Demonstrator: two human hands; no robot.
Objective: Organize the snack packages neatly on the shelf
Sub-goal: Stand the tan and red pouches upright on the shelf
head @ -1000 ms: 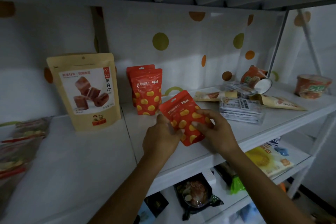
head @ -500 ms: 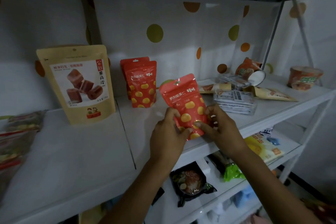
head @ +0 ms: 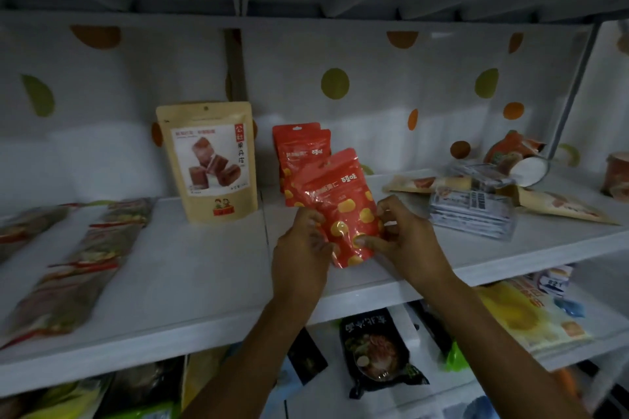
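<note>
**Red pouch in hand at shelf front; placement pending**

The red snack pouch (head: 337, 204) is held tilted over the front of the middle shelf (head: 204, 265). Its lower part is pinched on one side by the left hand (head: 301, 248) and on the other by the right hand (head: 408, 238). Whether its base touches the shelf cannot be told.

The step in hand is judged to be the standing of this pouch with the two matching red pouches (head: 299, 153), which are stood upright at the back wall just behind it. The next move is judged to call for the base to be flattened and the pouch set upright and square to that pair.

A tan pouch (head: 212, 163) is stood upright to their left, and long flat packets (head: 85, 258) are laid further left. To the right, a stack of clear sachets (head: 473, 211), flat tan packets (head: 561, 204) and a tipped-over instant cup (head: 514, 153) are found unsorted. The packs appear sealed, so their contents cannot be checked.
</note>
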